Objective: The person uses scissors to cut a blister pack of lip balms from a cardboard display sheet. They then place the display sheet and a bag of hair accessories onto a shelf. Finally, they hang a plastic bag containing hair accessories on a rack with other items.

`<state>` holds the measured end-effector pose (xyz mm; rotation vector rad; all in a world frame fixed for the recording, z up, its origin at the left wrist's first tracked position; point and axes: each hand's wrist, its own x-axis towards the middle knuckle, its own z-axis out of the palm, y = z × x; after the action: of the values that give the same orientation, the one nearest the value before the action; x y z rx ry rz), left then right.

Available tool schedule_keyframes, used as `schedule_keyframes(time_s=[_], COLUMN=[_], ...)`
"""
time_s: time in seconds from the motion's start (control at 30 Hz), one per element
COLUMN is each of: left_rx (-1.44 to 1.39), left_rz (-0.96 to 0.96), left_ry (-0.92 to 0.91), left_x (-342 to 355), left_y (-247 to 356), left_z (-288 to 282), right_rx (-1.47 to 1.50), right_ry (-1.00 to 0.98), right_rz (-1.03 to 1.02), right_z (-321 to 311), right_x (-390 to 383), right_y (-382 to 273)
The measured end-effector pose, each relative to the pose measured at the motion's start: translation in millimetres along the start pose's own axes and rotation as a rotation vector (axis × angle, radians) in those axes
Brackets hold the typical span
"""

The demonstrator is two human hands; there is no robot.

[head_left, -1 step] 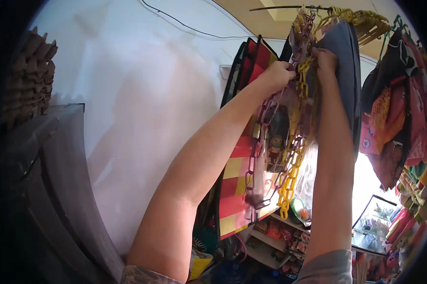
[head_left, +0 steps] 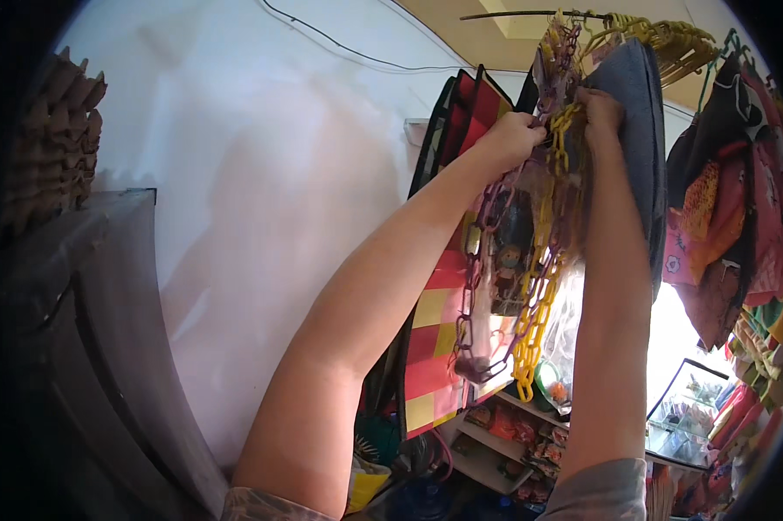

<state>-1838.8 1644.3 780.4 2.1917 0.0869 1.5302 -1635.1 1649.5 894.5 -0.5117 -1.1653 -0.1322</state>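
Both my arms reach up toward a hanging bundle. My left hand (head_left: 515, 139) is closed at the upper part of a purple plastic chain (head_left: 468, 295), whose links loop down below it. My right hand (head_left: 601, 113) is closed near the top of a yellow plastic chain (head_left: 530, 339), its fingertips at the chain's upper loop. Clear plastic wrapping hangs between and behind the chains. Behind them is a dark packet with a small doll-like figure (head_left: 507, 265). A blue-grey padded cloth item (head_left: 639, 156) hangs just beyond my right hand. The exact fingertip contacts are partly hidden.
A thin rod (head_left: 530, 15) overhead carries several yellow hangers (head_left: 660, 36). Red-and-yellow checked bags (head_left: 430, 365) hang behind the chains. Clothes (head_left: 730, 191) hang at right. Stacked egg trays (head_left: 57, 139) top a grey fridge (head_left: 131, 234) at left. Shelves with packets (head_left: 508, 424) stand below.
The hanging bundle and chains have swung slightly to the right. The yellow chain's upper loop now sits nearer my right fingertips. Both arms stay almost in place.
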Motion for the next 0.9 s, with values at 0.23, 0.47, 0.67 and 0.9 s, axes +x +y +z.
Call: schedule_keyframes(time_s=[0.23, 0.47, 0.67, 0.9], left_rx=[0.095, -0.027, 0.082, 0.180], left_rz=[0.051, -0.073, -0.046, 0.043], left_ry=[0.101, 0.048, 0.011, 0.009], left_x=[5.7, -0.4, 0.0, -1.6], left_y=[-14.0, -20.7, -25.5, -19.2], left_z=[-6.2, -18.0, -24.4, -6.4], right_rx=[0.247, -0.135, -0.204, 0.083], right_ry=[0.116, 0.108, -0.017, -0.170], right_rz=[0.157, -0.080, -0.078, 0.002], right_z=[2.5, -16.6, 0.4, 10.1], right_x=[-31.4, -34.8, -61.4, -30.9], right_y=[-20.4, -5.0, -26.0, 2.2])
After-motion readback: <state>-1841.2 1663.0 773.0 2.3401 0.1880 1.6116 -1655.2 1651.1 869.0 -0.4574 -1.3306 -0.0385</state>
